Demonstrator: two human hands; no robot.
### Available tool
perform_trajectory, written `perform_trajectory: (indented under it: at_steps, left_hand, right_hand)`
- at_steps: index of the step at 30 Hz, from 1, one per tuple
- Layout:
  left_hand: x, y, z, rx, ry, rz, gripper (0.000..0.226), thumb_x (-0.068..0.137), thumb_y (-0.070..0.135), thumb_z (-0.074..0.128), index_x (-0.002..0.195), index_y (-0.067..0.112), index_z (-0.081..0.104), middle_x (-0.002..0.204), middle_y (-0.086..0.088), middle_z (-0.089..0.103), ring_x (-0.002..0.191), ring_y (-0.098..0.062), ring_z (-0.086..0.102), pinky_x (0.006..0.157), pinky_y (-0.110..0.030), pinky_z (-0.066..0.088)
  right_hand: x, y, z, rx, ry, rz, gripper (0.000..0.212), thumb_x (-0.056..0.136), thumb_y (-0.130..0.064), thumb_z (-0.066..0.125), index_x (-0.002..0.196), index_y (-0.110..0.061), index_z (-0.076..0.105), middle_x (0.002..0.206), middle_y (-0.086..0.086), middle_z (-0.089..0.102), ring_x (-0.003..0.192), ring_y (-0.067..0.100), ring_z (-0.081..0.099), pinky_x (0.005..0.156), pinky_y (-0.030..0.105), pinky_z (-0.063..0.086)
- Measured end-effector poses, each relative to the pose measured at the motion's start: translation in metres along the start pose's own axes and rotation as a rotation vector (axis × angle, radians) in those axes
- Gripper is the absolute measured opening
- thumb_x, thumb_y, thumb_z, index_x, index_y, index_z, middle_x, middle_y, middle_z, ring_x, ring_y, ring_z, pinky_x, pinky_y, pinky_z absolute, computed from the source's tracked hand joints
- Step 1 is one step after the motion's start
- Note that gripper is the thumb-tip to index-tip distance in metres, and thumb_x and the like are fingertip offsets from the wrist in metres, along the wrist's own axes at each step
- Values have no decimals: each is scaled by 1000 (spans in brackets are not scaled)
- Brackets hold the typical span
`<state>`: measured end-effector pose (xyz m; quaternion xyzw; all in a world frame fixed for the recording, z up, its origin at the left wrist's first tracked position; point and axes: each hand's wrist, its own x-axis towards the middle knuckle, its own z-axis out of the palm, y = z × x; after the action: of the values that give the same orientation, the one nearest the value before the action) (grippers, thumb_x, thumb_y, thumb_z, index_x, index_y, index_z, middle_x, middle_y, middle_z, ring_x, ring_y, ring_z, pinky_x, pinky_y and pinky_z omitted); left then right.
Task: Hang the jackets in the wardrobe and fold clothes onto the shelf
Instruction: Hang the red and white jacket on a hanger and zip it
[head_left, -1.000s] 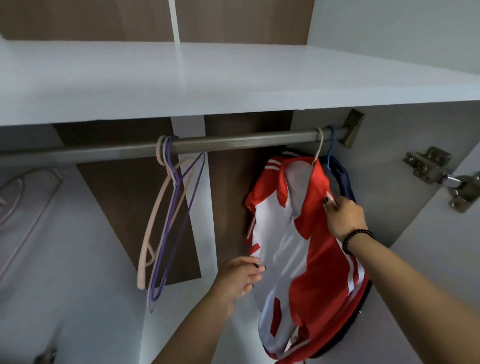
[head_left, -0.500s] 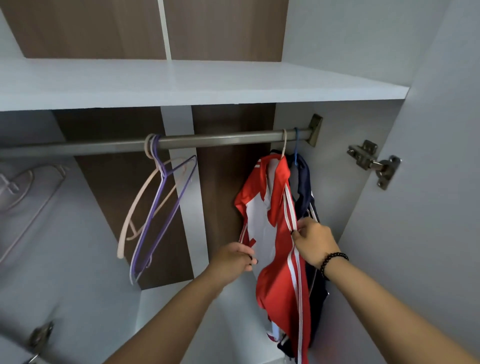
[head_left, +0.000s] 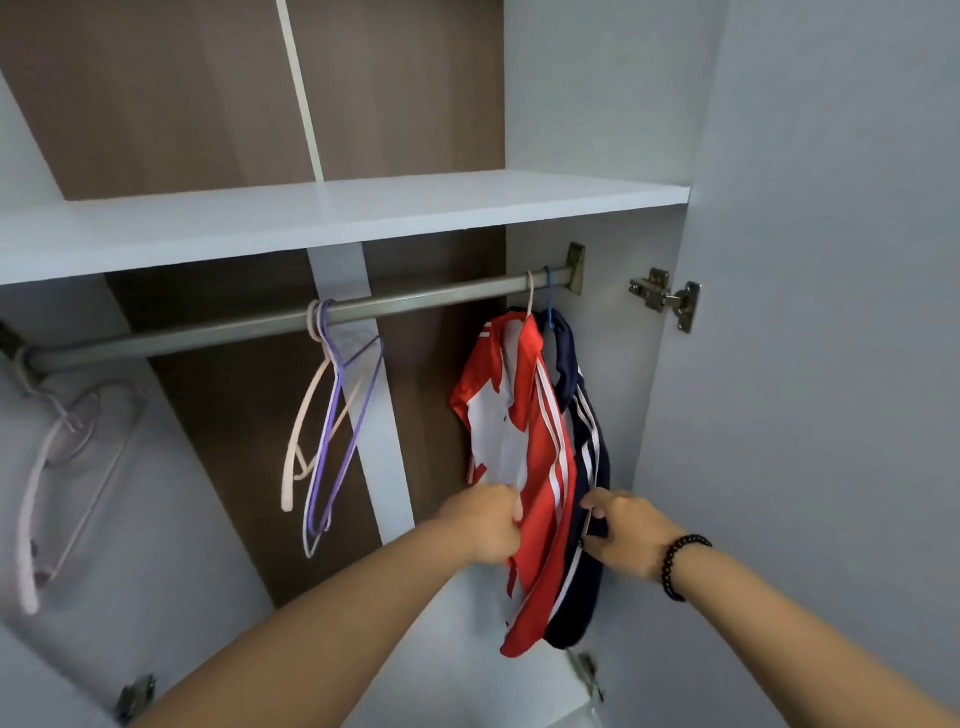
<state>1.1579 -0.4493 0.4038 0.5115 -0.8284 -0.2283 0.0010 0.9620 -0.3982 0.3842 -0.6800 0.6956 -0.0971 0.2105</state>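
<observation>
left hand (head_left: 491, 519) gripping red jacket (head_left: 540, 467) below rail (head_left: 260, 325), steadying it | right hand (head_left: 621, 530) pinching navy jacket (head_left: 587, 452) hem, straightening its drape

Both hands lower on jackets (head_left: 540, 467)

Two jackets hang at two o'clock: one red-and-white striped jacket (head_left: 524, 441), one navy striped jacket (head_left: 584, 415). Two empty hangers at centre: one beige plastic hanger (head_left: 298, 431), one purple wire hanger (head_left: 332, 441). One pale hanger (head_left: 62, 467) at nine o'clock.
</observation>
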Motion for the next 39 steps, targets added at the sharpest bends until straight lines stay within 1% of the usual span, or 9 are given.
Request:
perform_trajectory:
  at_steps: [5,9,12,16,18,21,29,34,39]
  left_hand:
    - [-49,13,18,82,-72,116,24,86,10,52,107,7,64,108,-11,66,97,-30,63,86,-43,56]
    - [-90,30,45,69,-98,205,24,84,13,51,106,14,62,107,-6,65,95,-30,65,83,-43,56]
    - [-114,48,69,47,-154,280,24,88,13,50,109,10,61,108,-8,65,96,-29,64,84,-45,55]
    - [-137,82,97,75,-186,377,20,92,18,45,103,10,60,101,-7,67,94,-29,63,83,-43,54]
    - [-145,104,113,77,-205,423,20,92,19,46,103,10,61,106,-6,67,97,-28,62,86,-42,53]
    - [-159,136,141,63,-225,469,16,90,21,46,100,20,59,114,-1,63,106,-25,58,91,-38,50]
    - [-201,240,214,64,-339,573,27,91,25,49,116,21,57,123,2,60,114,-21,55,97,-35,47]
    - [-230,319,260,53,-379,614,29,92,26,51,121,21,57,126,-1,59,113,-21,56,96,-36,48]
    - [-262,392,309,54,-444,659,27,93,27,50,118,23,57,122,1,58,109,-20,56,96,-38,49]
  right_hand:
    - [-77,-9,21,15,59,114,54,92,-26,57,141,-17,36,134,7,49,119,21,51,98,25,42]
    - [-143,-11,42,8,66,230,52,92,-30,57,140,-17,39,134,6,50,119,21,51,99,28,43]
    - [-191,-7,56,26,80,306,50,92,-30,57,138,-17,41,133,6,50,119,21,52,99,29,44]
    - [-250,8,64,34,72,418,49,93,-31,56,138,-19,40,134,4,48,117,21,52,95,31,48]
    - [-278,20,63,48,102,481,48,93,-32,55,137,-20,42,133,3,48,114,21,54,92,31,50]
    - [-319,43,64,50,142,548,46,93,-31,56,136,-19,45,133,4,49,116,21,52,98,30,45]
    - [-433,114,61,112,165,721,49,93,-33,56,137,-19,42,133,4,51,115,21,53,96,29,44]
    - [-515,166,63,190,190,808,60,92,-34,57,142,-18,28,131,4,51,113,21,52,94,30,43]
    - [-598,218,64,234,206,902,58,92,-34,56,140,-17,28,132,5,51,114,21,53,93,29,44]
